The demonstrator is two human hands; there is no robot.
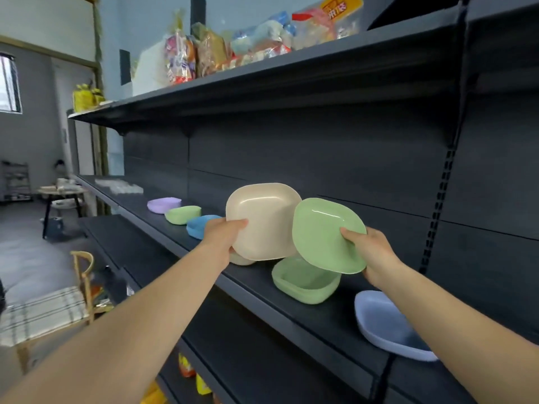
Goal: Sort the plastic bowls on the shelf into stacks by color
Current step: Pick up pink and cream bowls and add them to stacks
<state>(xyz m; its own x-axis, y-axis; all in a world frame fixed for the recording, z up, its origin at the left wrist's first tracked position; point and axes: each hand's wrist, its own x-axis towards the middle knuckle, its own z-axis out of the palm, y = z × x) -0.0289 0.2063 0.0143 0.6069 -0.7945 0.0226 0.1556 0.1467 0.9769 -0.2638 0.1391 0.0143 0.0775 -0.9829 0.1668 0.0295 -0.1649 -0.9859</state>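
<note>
A beige bowl (264, 221) is gripped by the left hand (223, 237), and a green bowl (328, 234) is pinched by the right hand (370, 255), both tilted above the dark shelf (180, 237). A second green bowl (306, 279) sits upright on that shelf beneath them.

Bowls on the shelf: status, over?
Left hand grip on beige bowl, right hand grip on green bowl, both lifted. Second green bowl sits on shelf below. Nothing blocking it.
</note>
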